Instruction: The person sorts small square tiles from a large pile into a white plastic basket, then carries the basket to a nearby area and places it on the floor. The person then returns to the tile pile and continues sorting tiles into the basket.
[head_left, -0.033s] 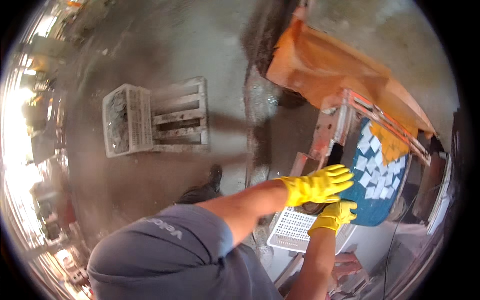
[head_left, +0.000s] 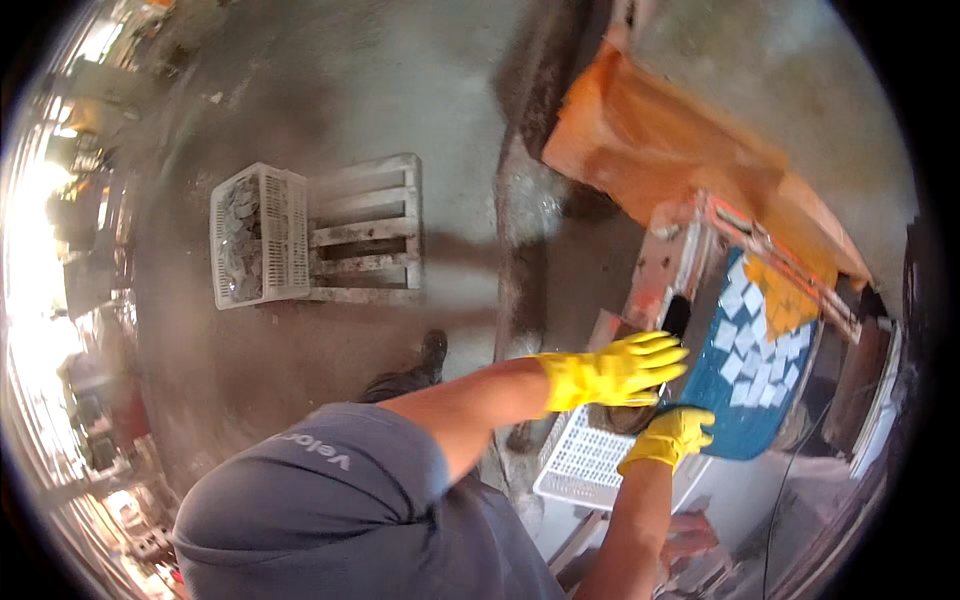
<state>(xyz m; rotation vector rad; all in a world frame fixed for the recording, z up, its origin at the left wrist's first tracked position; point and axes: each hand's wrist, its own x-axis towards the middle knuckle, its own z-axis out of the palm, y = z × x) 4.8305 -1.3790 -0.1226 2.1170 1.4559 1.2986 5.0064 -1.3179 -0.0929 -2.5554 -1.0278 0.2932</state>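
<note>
White squares (head_left: 751, 363): strewn loosely over the blue surface (head_left: 745, 437) – mostly toward its far part, partly covered by a yellow-orange flap (head_left: 788, 298).
Right glove (head_left: 668, 438): yellow, right at the near edge of the blue surface, with fingers curled in – can't tell whether gripping anything.
Left glove (head_left: 615, 374): also yellow, just left of the blue surface, unclenched with fingers stretched straight.
Black piece (head_left: 677, 315): sticking up beyond the left glove, beside the blue surface.
White basket (head_left: 583, 462): perforated, below both gloves and partly hidden by them.
Red-orange bar (head_left: 780, 265): running along the far side, next to the big orange sheet (head_left: 650, 140).
White crate (head_left: 284, 235): well off to the left, full of greyish stuff (head_left: 241, 240), up against a slatted pallet (head_left: 362, 233).
</note>
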